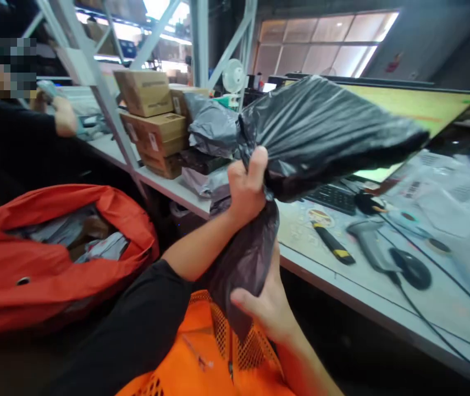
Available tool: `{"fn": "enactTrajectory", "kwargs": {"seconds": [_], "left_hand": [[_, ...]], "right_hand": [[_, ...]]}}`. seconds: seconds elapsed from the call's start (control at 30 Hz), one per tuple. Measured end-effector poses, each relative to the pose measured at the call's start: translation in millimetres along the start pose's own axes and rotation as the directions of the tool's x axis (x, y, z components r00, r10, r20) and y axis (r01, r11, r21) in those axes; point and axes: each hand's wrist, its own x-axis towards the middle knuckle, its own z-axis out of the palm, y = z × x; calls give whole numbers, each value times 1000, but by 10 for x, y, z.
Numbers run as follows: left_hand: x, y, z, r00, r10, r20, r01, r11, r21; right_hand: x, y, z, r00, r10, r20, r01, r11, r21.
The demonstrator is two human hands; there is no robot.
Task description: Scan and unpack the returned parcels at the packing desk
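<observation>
I hold a dark grey plastic mailing bag (325,132) up in front of me, above the edge of the work table (383,308). My left hand (247,187) is closed in a fist round the bag's gathered neck, thumb up. My right hand (265,300) sits lower and grips the loose tail of the same bag, which hangs down over my orange mesh vest (202,357). The filled part of the bag sticks out to the right, level and bulging.
A big orange sack (53,269) with parcels inside lies open at left. Cardboard boxes (156,124) and grey parcels (212,129) are stacked on the table behind. A barcode scanner (370,242), a box cutter (333,245), a keyboard (333,198) and a monitor (424,107) stand at right. Another person's arm (64,115) reaches in at far left.
</observation>
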Motion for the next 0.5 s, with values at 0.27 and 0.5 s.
{"fn": "enactTrajectory", "kwargs": {"seconds": [0.27,0.5], "left_hand": [[-336,-545,323,981,36,190,-40,999,16],[-262,-1381,-406,949,-123,290,-13,905,425]], "right_hand": [[-257,337,-833,840,157,-519,-347,892,-291],[-1323,59,-1773,395,449,-801,-647,755,104]]}}
